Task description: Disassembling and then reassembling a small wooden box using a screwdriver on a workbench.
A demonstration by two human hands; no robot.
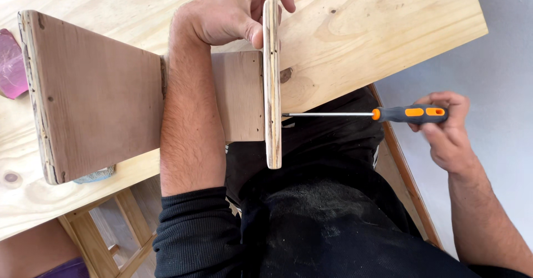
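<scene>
My left hand (233, 14) grips the top of a narrow plywood end board (272, 83), thumb on its near face and fingers over the edge. That board stands at the end of a flat brown wooden panel (97, 97) lying on the light pine tabletop (361, 28); my forearm lies across the panel. My right hand (447, 131) holds a screwdriver with a grey and orange handle (411, 113). Its thin metal shaft runs level to the left, and the tip touches the outer face of the end board.
A pink sanding pad (11, 64) lies at the table's left edge. Under the table stands a wooden frame (111, 228). My dark, dusty trousers (327, 211) fill the lower middle. Grey floor (499, 72) lies to the right.
</scene>
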